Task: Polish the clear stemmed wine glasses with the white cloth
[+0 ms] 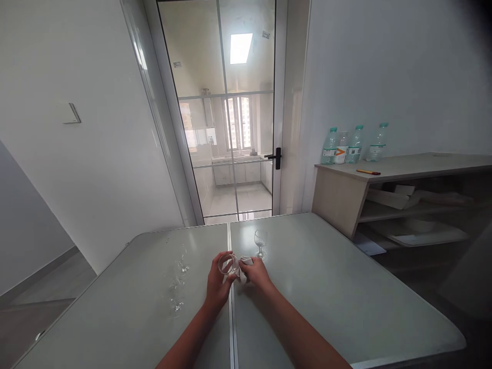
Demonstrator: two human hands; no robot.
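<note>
My left hand (218, 279) is wrapped round a clear stemmed glass (228, 264), held above the table's middle seam with its round rim facing me. My right hand (258, 272) pinches a white cloth (244, 265) against the right side of that glass. Just beyond my right hand stands another stemmed glass (260, 243), upright on the table. To the left of my hands, several more clear glasses (177, 279) are set in a row; their outlines are faint against the tabletop. The held glass's stem and base are mostly hidden by my fingers.
The pale table (307, 302) has a metal seam down its middle. At the right stands a shelf unit (342, 192) with several plastic bottles (355, 144) and an orange pen-like object (368, 172) on top. A glass door (230, 118) is beyond the table's far edge.
</note>
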